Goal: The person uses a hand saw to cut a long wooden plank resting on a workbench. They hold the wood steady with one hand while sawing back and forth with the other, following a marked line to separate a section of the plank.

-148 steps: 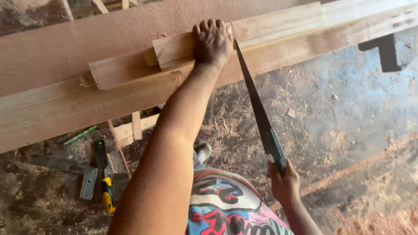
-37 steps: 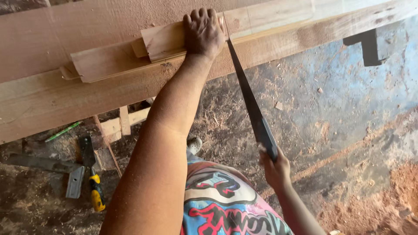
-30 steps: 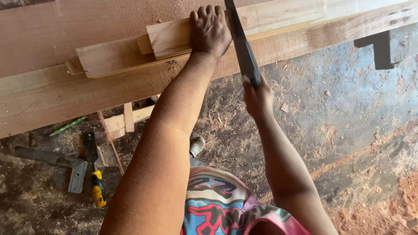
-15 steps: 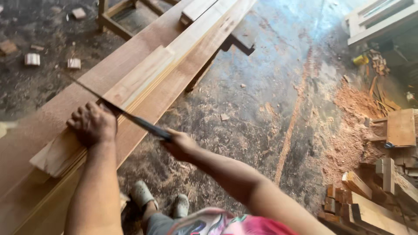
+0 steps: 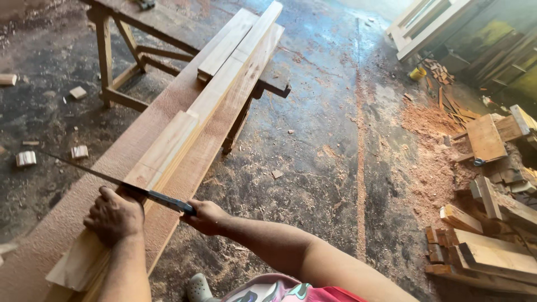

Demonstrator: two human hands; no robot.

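Note:
My left hand presses flat on a short pale wooden strip that lies along a long reddish plank. My right hand grips the handle of a hand saw. The thin dark blade runs left across the strip, just beyond my left fingers, and its tip juts out past the plank's far side. More pale strips lie end to end further along the plank.
A wooden trestle carries the plank's far end. Small offcuts dot the dark floor on the left. Sawdust and stacked timber pieces fill the right side. My grey shoe shows below.
The view has swung from across the plank to along it. My right hand has pushed the saw forward, so the blade now lies nearly flat across the strip.

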